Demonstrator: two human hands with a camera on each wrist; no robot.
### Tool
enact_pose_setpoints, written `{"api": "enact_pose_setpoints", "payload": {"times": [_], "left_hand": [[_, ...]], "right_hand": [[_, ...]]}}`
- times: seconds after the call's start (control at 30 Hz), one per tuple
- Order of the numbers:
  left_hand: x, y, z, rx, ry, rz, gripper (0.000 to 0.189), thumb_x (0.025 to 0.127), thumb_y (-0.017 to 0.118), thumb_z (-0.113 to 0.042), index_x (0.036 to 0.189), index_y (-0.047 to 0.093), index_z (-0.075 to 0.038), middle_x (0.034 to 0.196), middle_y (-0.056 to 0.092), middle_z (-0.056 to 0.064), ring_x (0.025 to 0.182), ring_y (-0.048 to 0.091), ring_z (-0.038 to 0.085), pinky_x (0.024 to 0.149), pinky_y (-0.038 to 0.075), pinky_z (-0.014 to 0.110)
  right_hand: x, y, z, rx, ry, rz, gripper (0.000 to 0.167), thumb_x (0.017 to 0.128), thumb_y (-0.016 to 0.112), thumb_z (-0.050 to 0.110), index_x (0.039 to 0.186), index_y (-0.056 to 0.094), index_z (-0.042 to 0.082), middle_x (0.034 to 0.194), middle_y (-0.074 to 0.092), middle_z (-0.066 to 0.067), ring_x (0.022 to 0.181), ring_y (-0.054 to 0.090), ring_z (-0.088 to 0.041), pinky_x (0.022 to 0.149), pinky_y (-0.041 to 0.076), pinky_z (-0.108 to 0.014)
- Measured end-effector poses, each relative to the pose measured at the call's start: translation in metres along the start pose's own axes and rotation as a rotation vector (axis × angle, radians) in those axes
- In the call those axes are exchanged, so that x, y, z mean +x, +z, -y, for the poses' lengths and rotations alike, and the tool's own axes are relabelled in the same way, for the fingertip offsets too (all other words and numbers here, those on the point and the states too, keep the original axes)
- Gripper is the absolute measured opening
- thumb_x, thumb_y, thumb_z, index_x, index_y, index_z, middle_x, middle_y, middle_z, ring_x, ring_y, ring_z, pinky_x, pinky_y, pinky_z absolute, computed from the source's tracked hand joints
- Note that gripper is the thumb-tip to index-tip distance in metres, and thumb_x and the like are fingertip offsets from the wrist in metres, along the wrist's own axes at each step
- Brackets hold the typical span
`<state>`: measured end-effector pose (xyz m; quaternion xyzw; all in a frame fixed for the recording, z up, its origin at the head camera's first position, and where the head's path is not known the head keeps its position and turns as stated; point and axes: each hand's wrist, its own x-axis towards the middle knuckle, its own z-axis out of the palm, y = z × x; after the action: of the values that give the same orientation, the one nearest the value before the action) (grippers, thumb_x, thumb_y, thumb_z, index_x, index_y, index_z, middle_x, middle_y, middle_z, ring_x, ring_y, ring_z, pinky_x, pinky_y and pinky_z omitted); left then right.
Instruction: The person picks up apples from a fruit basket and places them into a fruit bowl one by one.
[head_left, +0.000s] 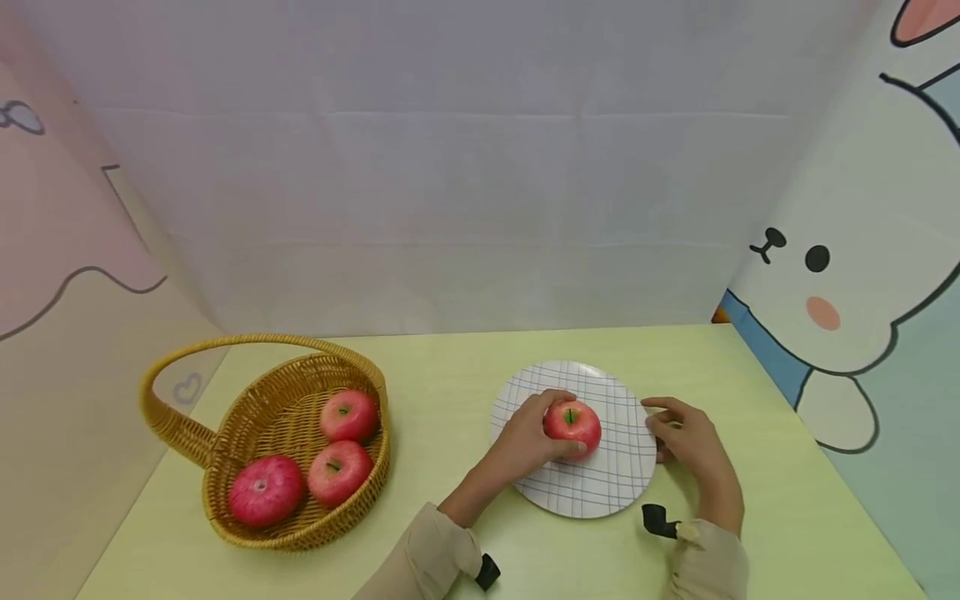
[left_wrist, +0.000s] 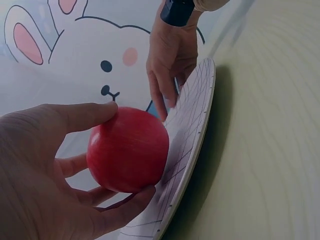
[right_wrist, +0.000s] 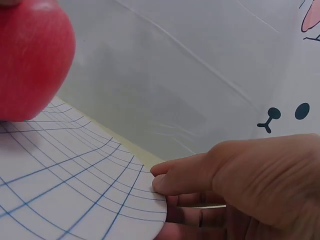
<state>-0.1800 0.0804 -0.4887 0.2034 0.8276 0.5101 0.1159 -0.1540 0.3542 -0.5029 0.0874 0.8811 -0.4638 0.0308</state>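
As you read from the left, the basket (head_left: 292,429) stands first on the desk (head_left: 442,417), its handle arched above it. Inside lie a dark fruit (head_left: 267,490) at the left, a front apple (head_left: 340,473) beside it and a back apple (head_left: 349,416) behind that.

Well to the right of the basket, your left hand (head_left: 528,437) is clamped on the held apple (head_left: 572,427), thumb on its near side, fingers on its far side. That apple is near the middle of the plate (head_left: 622,467), stem upward; whether it bears on the plate or floats just above it, you cannot tell. For a good hold, press evenly from both sides so it neither rolls nor turns, and let its weight act straight down. Central is a sound place, since an apple off toward the rim could tip the plate.

Farthest right, your right hand (head_left: 686,437) is clamped at the plate's right rim, fingertips at the edge and other fingers seemingly curled below; how firmly, you cannot tell. A light touch should serve best here: steady the rim against sliding, but do not lift it, or the held apple could roll.
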Motion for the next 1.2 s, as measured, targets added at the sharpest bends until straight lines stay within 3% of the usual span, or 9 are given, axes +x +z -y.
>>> {"api": "enact_pose_setpoints", "payload": {"times": [0.17, 0.6, 1.03, 1.2], "left_hand": [[0.001, -0.001, 0.000, -0.002, -0.023, 0.011, 0.064, 0.083, 0.087, -0.028, 0.140, 0.058, -0.026, 0.137, 0.060, -0.001, 0.123, 0.056, 0.018, 0.095, 0.057, 0.030], [0.000, -0.005, 0.003, 0.011, -0.046, 0.061, 0.070, 0.082, 0.089, -0.027, 0.144, 0.056, -0.031, 0.140, 0.059, -0.004, 0.127, 0.055, 0.018, 0.091, 0.059, 0.028], [-0.005, -0.006, 0.001, 0.071, -0.030, 0.137, 0.076, 0.083, 0.089, -0.022, 0.149, 0.053, -0.025, 0.146, 0.059, -0.004, 0.130, 0.056, 0.017, 0.096, 0.057, 0.026], [-0.003, -0.015, -0.002, 0.079, -0.003, 0.142, 0.076, 0.085, 0.087, -0.021, 0.152, 0.051, -0.023, 0.147, 0.058, -0.002, 0.130, 0.056, 0.018, 0.098, 0.056, 0.026]], "right_hand": [[0.006, 0.006, -0.001, 0.062, -0.005, 0.031, 0.044, 0.103, 0.059, 0.008, 0.145, 0.054, -0.003, 0.121, 0.064, -0.031, 0.075, 0.067, -0.017, 0.062, 0.060, -0.028], [0.010, 0.010, -0.004, 0.092, 0.018, 0.033, 0.047, 0.105, 0.060, 0.011, 0.148, 0.051, -0.003, 0.122, 0.065, -0.028, 0.074, 0.067, -0.014, 0.063, 0.060, -0.026], [0.006, 0.016, -0.019, 0.124, 0.002, 0.001, 0.045, 0.104, 0.063, 0.013, 0.146, 0.055, 0.000, 0.117, 0.065, -0.019, 0.075, 0.065, -0.006, 0.065, 0.062, -0.028], [0.012, 0.016, -0.018, 0.137, -0.026, -0.007, 0.046, 0.104, 0.064, 0.014, 0.147, 0.055, 0.001, 0.116, 0.063, -0.015, 0.077, 0.062, -0.004, 0.065, 0.062, -0.028]]}}
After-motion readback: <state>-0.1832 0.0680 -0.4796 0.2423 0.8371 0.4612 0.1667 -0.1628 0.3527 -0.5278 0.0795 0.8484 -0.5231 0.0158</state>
